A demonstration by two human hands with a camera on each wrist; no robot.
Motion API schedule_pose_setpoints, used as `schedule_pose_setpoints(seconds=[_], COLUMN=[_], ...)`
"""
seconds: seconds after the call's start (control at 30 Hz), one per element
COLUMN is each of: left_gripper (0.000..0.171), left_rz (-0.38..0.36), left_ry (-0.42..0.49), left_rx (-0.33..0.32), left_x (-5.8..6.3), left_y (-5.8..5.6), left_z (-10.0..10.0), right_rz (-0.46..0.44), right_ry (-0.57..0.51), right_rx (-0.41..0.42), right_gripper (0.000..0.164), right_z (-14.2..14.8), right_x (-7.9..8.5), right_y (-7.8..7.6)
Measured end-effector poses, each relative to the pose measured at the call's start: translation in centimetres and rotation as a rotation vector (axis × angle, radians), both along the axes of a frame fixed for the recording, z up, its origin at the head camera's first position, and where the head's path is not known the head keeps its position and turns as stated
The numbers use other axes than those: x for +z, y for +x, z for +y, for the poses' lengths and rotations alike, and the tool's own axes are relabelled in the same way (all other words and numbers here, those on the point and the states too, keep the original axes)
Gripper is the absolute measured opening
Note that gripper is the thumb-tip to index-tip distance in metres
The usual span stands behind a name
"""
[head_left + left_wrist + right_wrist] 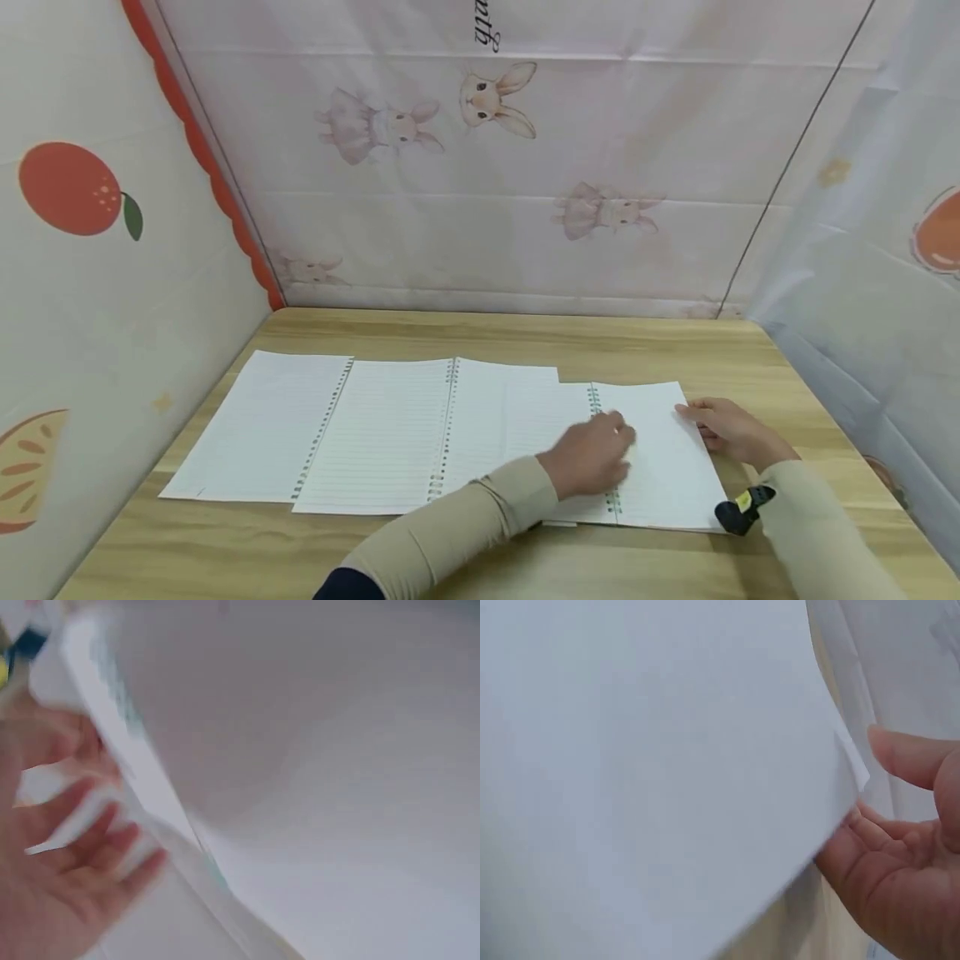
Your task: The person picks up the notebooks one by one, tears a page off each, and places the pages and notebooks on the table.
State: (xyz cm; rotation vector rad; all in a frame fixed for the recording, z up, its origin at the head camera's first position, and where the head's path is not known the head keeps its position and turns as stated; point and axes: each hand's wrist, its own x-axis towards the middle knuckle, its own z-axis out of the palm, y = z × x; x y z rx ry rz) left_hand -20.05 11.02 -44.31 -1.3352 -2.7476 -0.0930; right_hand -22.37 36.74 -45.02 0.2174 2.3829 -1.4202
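A spiral notebook lies open at the right of the row, its right page blank and white. Over its spiral, my left hand hovers with the fingers loosely bent and parted; the left wrist view has them beside the spiral, holding nothing. At the notebook's right edge is my right hand. In the right wrist view its fingers lie under the edge of the white page, near a bent-up corner, while the thumb stands apart from the paper.
Left of it, more open spiral notebooks overlap: one with a lined page, and at the far left a white page. All lie on a wooden table. Printed cloth hangs behind and on both sides.
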Motion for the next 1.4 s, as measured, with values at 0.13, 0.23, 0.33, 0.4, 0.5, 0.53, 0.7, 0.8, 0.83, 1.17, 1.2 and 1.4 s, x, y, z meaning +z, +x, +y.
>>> schedule_pose_setpoints(seconds=[0.13,0.23,0.33,0.4,0.5,0.53,0.7,0.8,0.83,1.17,1.2,1.4], left_gripper=[0.039,0.049,0.057,0.061,0.065,0.066,0.068,0.070,0.071,0.070,0.070,0.070], left_rz=[-0.160,-0.241,-0.318,-0.374,-0.414,-0.414,-0.403,-0.412,-0.417,-0.413,-0.412,-0.396], left_ry=[-0.113,-0.150,-0.107,-0.080,-0.058,-0.060,-0.049,-0.023,-0.013,-0.035,-0.039,-0.056], left_rx=[0.195,0.248,0.259,0.262,0.264,0.261,0.260,0.263,0.262,0.254,0.256,0.260], left_x=[0.4,0.0,-0.8,-1.1,-1.2,-1.1,-0.7,-0.9,-1.0,-2.3,-2.2,-1.3], left_y=[-2.3,-3.7,-4.7,-5.1,-5.4,-5.4,-5.3,-5.5,-5.6,-6.2,-6.2,-5.9], left_z=[-1.5,-2.4,-3.0,-3.3,-3.5,-3.5,-3.3,-3.2,-3.2,-2.9,-2.9,-2.8], right_rz=[-0.025,0.015,0.031,0.031,0.038,0.047,0.045,0.039,0.039,0.010,0.011,0.017], right_ry=[0.006,0.064,0.097,0.113,0.155,0.169,0.203,0.193,0.202,0.217,0.214,0.202], right_rx=[-0.024,-0.076,-0.149,-0.184,-0.234,-0.243,-0.257,-0.259,-0.260,-0.272,-0.269,-0.254], right_gripper=[0.040,0.033,0.036,0.043,0.052,0.055,0.051,0.050,0.049,0.046,0.049,0.055], right_z=[0.1,-0.6,-1.6,-2.2,-2.6,-2.6,-2.1,-2.1,-2.1,-2.5,-2.4,-2.3], right_x=[0.4,0.5,0.4,0.1,-0.2,-0.3,-0.4,-0.4,-0.4,-0.9,-0.9,-0.8], right_y=[-0.9,-1.6,-2.0,-2.2,-2.2,-2.2,-2.4,-2.5,-2.5,-2.4,-2.4,-2.7])
